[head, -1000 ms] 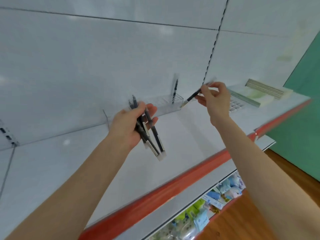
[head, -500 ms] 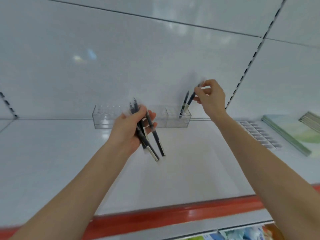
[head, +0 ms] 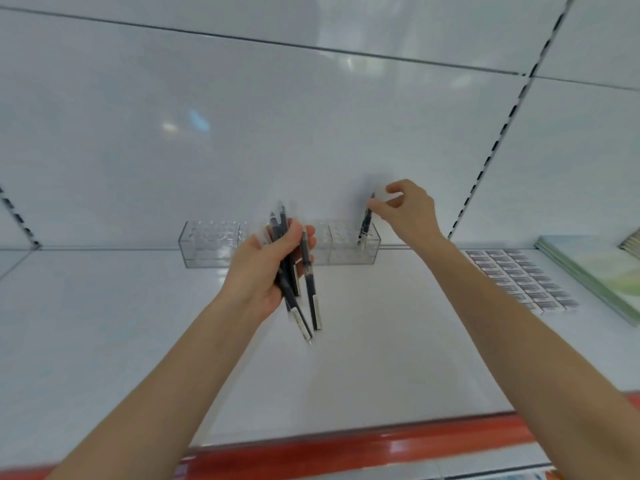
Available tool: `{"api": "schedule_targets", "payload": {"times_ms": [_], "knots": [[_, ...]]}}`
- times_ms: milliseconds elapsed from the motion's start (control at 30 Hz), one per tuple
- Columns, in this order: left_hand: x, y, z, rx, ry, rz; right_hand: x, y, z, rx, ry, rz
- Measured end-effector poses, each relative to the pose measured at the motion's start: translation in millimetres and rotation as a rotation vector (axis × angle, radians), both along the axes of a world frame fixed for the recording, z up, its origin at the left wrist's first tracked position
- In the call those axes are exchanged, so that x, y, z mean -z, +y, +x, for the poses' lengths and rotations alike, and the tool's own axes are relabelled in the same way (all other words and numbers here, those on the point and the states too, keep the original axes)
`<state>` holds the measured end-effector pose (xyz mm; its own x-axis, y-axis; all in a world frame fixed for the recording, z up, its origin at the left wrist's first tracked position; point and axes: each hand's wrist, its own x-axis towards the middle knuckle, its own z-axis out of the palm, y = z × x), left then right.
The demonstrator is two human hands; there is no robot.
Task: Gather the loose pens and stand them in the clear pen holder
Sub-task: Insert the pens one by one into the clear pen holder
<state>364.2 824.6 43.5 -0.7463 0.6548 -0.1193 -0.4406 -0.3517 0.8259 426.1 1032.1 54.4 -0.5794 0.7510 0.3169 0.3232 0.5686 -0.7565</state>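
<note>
My right hand (head: 405, 211) pinches the top of a dark pen (head: 364, 225) standing almost upright in the right end of the clear pen holder (head: 207, 244), which runs sideways along the back of the shelf (head: 381, 341). My left hand (head: 259, 271), lower left of it, grips a bundle of pens (head: 313, 299), pale ends down

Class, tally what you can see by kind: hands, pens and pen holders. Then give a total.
Hands: 2 (left hand, right hand)
Pens: 4 discernible (bunch of pens: 3; standing pen: 1); overlap may hide more
Pen holder: 1
Total: 7
</note>
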Motion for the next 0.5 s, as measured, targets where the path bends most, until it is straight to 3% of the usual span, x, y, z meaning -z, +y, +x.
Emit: {"api": "schedule_targets", "payload": {"times_ms": [133,267,500], "knots": [[-1,3,0,0.024,0.057,0.009,-16,-48,27,-0.186,0.15,-0.136],[-4,8,2,0.008,0.097,0.029,-17,-96,42,-0.422,-0.047,-0.212],[-4,13,1,0.048,0.108,0.01,-6,-98,37,-0.369,0.048,-0.249]]}}
